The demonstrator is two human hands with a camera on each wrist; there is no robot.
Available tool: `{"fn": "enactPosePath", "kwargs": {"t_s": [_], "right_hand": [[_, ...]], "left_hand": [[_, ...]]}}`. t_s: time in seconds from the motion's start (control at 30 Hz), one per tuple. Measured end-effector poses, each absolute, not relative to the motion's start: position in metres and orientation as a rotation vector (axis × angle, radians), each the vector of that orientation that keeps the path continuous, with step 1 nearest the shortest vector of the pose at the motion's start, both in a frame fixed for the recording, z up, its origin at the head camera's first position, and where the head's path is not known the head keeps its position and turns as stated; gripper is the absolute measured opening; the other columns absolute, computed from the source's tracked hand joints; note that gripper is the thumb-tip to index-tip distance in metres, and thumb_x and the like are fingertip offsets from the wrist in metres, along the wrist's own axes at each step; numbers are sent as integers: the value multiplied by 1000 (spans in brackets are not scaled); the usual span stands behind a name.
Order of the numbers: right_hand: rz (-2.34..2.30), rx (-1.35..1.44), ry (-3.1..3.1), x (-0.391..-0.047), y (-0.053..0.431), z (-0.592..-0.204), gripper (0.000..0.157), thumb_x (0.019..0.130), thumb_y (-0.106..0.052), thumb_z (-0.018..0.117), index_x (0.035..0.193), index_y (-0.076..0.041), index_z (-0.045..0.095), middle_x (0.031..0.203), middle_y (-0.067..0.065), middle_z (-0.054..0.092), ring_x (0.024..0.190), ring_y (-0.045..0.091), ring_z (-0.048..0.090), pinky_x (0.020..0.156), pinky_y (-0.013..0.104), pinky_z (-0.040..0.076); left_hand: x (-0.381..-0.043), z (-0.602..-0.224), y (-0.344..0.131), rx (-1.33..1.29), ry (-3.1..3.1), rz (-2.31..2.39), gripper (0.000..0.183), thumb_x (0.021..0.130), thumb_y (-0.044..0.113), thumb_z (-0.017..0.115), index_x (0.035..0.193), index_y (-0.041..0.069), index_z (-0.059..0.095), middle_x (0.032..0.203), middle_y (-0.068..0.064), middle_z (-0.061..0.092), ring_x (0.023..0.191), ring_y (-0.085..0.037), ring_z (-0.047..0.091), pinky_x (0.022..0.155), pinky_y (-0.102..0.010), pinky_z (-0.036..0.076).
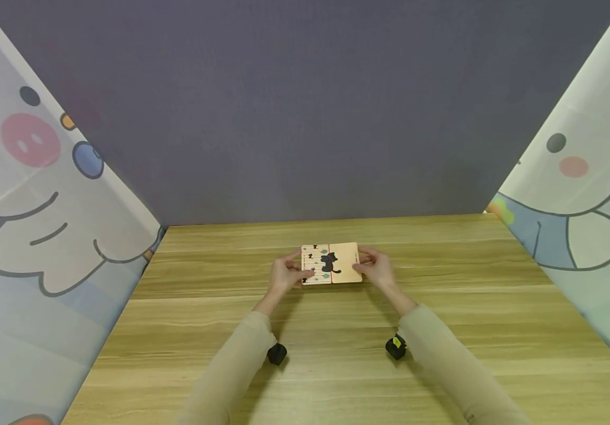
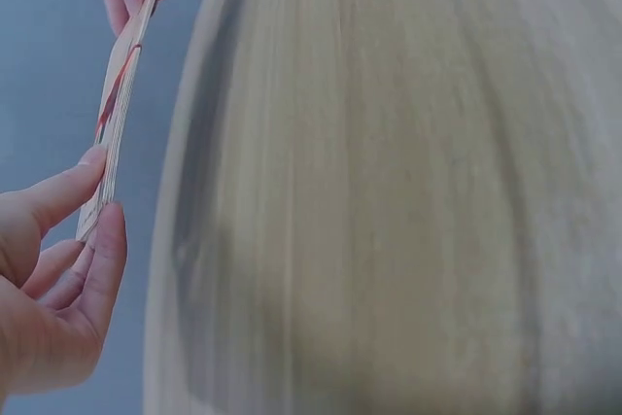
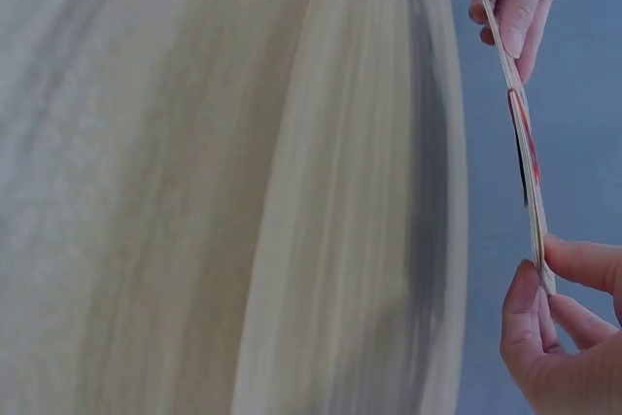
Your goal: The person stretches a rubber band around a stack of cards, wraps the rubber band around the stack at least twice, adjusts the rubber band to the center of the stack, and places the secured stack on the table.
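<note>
A small, thin notebook (image 1: 346,257) is held up between both hands in the head view. Its cover is cream, with a black cat in the middle and a striped pattern on the left part; a thin red band crosses it. My left hand (image 1: 285,274) pinches the left edge, thumb on the cover and fingers behind. At the opposite edge my right hand (image 1: 378,270) pinches it the same way. From the left wrist, the notebook (image 2: 117,109) shows edge-on as stacked thin layers. The right wrist view also shows the notebook (image 3: 525,153) edge-on.
A wood-grain table (image 1: 331,366) lies under the hands. Behind it rises a dark grey panel (image 1: 305,112). Cartoon-printed cloths flank the table on the left (image 1: 28,236) and right (image 1: 591,195). Small black devices hang at the left wrist (image 1: 277,354) and right wrist (image 1: 395,347).
</note>
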State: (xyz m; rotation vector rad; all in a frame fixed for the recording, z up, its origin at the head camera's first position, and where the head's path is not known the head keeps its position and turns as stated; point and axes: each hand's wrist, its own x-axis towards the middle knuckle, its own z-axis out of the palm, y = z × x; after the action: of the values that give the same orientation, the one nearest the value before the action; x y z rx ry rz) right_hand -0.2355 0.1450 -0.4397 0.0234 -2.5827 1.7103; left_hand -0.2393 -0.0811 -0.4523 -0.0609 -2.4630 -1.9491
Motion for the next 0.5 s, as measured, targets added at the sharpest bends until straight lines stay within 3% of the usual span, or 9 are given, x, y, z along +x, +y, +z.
{"fn": "enactPosePath", "kwargs": {"t_s": [0.2,0.5], "right_hand": [[1755,-79,-2668,-246,146,-450,49,76,2,66,121,4,49,90,19,58,67,15,54,52,18,51],[1788,-197,-2709,-255,145,-461,47,75,4,67,119,5,51,89,18,60,65,14,56,54,21,55]], "left_hand": [[-248,-465,-81,9,-2550,-1891,61,65,3,77,121,2,53,68,-10,63,41,-13,55,44,-30,56],[-255,-479,-80,96,-2568,-1921,57,66,4,77,119,3,56,72,-11,63,43,-10,54,45,-28,56]]}}
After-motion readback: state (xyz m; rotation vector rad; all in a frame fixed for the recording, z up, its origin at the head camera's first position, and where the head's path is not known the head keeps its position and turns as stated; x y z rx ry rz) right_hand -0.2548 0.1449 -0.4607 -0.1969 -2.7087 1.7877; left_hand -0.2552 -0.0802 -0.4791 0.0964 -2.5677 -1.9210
